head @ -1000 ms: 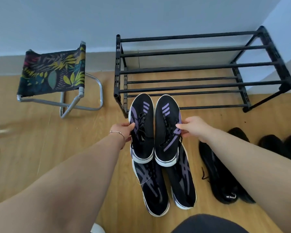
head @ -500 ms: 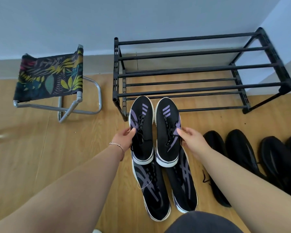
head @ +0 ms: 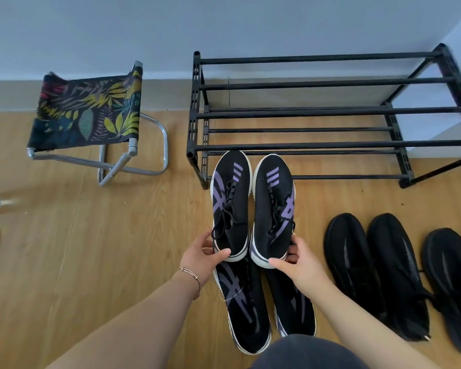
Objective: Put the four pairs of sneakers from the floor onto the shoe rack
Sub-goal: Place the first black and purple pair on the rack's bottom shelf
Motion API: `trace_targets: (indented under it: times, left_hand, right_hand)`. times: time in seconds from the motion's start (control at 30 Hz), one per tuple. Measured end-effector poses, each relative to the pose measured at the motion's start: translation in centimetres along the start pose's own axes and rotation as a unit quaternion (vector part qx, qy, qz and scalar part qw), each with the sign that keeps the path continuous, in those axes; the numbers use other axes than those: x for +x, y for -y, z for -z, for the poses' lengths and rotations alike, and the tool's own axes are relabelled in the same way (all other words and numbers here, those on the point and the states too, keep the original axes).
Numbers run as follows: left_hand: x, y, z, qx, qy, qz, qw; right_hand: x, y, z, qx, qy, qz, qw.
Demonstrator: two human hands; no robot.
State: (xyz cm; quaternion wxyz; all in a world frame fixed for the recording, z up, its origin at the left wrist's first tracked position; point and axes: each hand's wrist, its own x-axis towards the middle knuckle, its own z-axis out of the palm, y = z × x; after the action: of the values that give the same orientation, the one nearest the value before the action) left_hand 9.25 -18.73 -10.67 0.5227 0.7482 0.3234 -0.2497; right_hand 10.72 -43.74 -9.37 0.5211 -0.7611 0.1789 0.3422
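Just before the front left corner of the shoe rack (head: 330,113), held off the floor (head: 91,262): one pair of black-and-purple sneakers, toes reaching the rack's lowest front bar. Left sneaker (head: 230,206) pinched at the heel by the left hand (head: 201,257); right sneaker (head: 273,211) gripped at the heel by the right hand (head: 297,259). Below them on the floor, a second matching pair (head: 266,302). Further right, black sneakers (head: 378,272) in a row. Left of the rack, a folding stool (head: 91,115).

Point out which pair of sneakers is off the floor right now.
The black-and-purple pair nearest the rack, left hand and right hand gripping the heels. The matching pair and the all-black pairs lie on the floor.
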Motion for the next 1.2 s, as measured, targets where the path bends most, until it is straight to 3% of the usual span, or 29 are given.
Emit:
trace_targets:
  times: [0.53, 0.93, 1.2]
  left_hand:
    - [0.3, -0.6, -1.5, -0.041, -0.048, 0.006, 0.998]
    - [4.7, -7.4, -0.6, 0.014, -0.036, -0.011, 0.999]
    - [6.9, -10.8, -0.4, -0.012, -0.035, -0.024, 0.999]
  right_hand:
    - [0.9, 0.9, 0.7, 0.040, -0.040, 0.043, 0.998]
    - [6.3, 6.0, 2.8, 0.025, -0.051, 0.070, 0.996]
    - [9.1, 8.4, 3.2, 0.053, -0.072, 0.097, 0.991]
